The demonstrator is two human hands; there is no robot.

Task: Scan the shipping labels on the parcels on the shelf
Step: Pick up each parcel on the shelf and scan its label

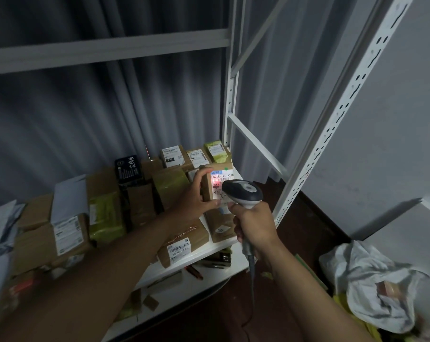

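My left hand (196, 193) grips a small brown parcel (209, 191), lifted and tilted so its white shipping label (220, 180) faces me. A red glow from the scanner lies on that label. My right hand (254, 224) holds the handle of a grey-and-black barcode scanner (243, 192), whose head points at the label from close by and hides the label's lower right part. Several other brown and green-taped parcels (105, 213) lie packed on the white shelf (209, 248), some with labels facing up.
White slotted metal uprights (337, 112) and a diagonal brace stand to the right of the shelf. A grey curtain hangs behind. A crumpled white plastic bag (371, 285) lies on the dark floor at right. The scanner's cable (252, 287) hangs down below my right hand.
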